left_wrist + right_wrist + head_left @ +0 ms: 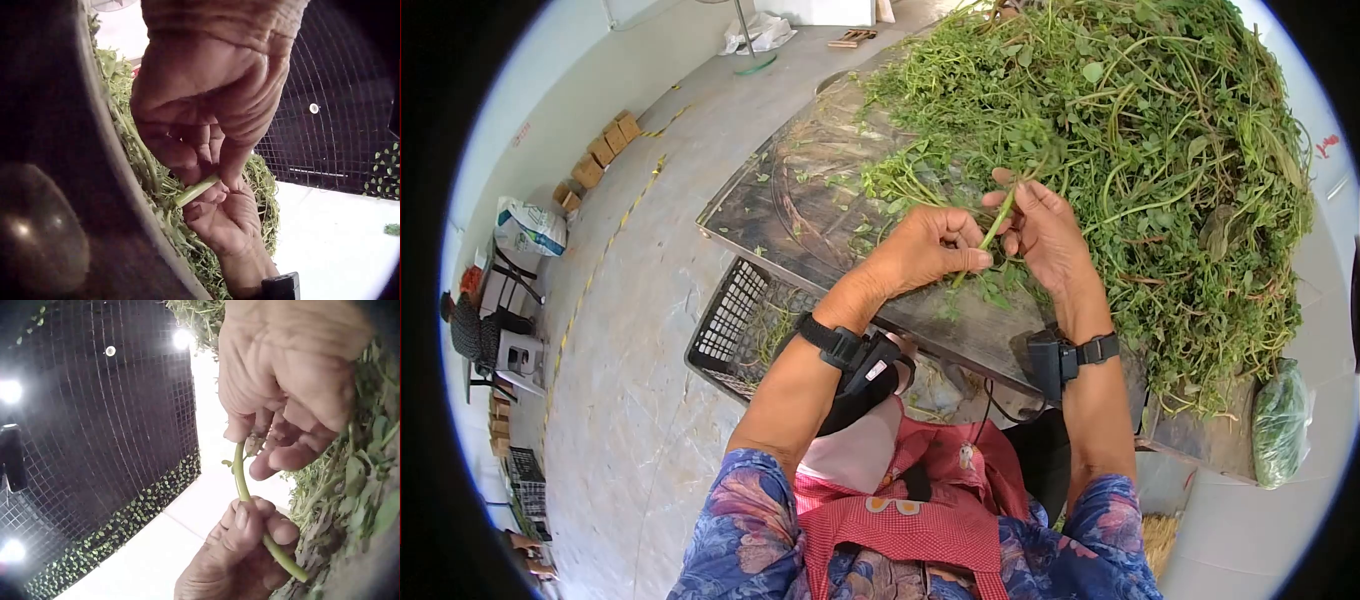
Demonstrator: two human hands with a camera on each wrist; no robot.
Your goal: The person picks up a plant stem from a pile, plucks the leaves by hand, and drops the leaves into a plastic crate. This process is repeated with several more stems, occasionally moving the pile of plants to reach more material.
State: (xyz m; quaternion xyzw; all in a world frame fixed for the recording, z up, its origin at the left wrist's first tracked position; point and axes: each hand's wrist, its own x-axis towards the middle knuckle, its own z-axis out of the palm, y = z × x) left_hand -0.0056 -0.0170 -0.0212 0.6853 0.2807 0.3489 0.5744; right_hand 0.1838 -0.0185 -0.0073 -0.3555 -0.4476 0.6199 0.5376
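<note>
A thick green plant stem (998, 220) runs between my two hands, over the near edge of the dark table (800, 190). My left hand (930, 242) pinches its lower part between thumb and fingers, and the cut-looking end sticks out past them in the right wrist view. At the upper end, my right hand (1050, 235) pinches the stem (240, 472) between thumb and fingertips. A small leaf (228, 464) sprouts from the stretch between the hands. Behind and right of them rises a big heap of leafy green stems (1180, 150).
Below the table's left edge stands a black plastic crate (735, 318) with some greens in it. A filled plastic bag of greens (1280, 425) lies at the right corner. Leaf scraps dot the tabletop. Cardboard boxes (600, 150) line the far wall, and a seated person (475, 325) is at far left.
</note>
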